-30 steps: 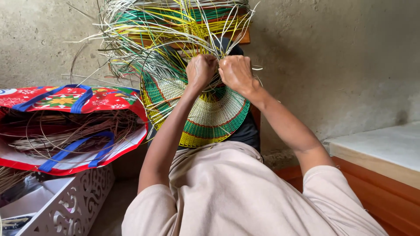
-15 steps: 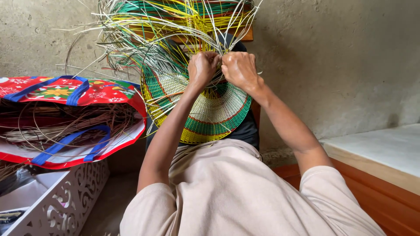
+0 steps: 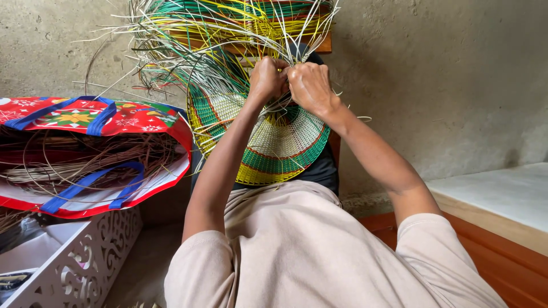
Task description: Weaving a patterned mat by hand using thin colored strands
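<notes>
Head view: one concrete wall point(image 3: 456, 74) fills the background, with one pale slab point(image 3: 502, 197) on a wooden ledge at lower right. One red bag point(image 3: 85, 154) with two blue handles stands open at left and contains a loose coil of brown cane strips. One white cut-out crate point(image 3: 85, 268) sits below the bag; its contents cannot be told. One round woven disc point(image 3: 268, 145), banded green, yellow, red and cream, stands upright at centre, with many loose strands point(image 3: 228, 28) fanning upward from its rim. Left hand point(image 3: 266, 80) and right hand point(image 3: 309, 86) are raised together, touching, each closed on strands at the disc's upper edge.
</notes>
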